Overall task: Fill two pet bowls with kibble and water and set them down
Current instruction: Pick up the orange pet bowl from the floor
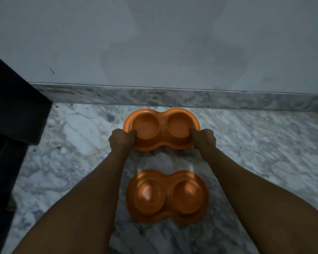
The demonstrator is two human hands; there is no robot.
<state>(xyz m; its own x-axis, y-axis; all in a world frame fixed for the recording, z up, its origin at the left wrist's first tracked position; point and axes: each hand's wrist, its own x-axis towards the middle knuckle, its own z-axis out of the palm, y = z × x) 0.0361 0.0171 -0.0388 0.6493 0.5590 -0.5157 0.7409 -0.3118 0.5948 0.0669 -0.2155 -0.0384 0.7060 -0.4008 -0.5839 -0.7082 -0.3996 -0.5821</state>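
1. At the far left a dark piece of furniture [11,110] is seen beside the marble floor [255,143]. It plays no part in the work.
2. The left hand [120,139] is curled round the left end of the far double bowl [162,125], with the thumb hooked over the rim into the left cup.
3. The far double bowl is held close to the stone skirting [173,98] at the foot of the wall [173,43]. Whether it rests on the floor or is held just above it cannot be told. No kibble is seen in either of its cups. Water cannot be ruled out in the dim light, but none is evident.
4. The near double bowl [166,197] lies on the floor between the two forearms, touched by neither hand. Its cups look glossy, and nothing solid is seen in them.
5. The right hand [204,139] is clamped on the right end of the far double bowl in the same way, thumb inside the rim.
6. The task is judged to be at an early stage, or at least unfilled: both dishes are at floor level, yet no food is visible in them. Filling with kibble and water appears to remain to be done, and setting down afterwards.
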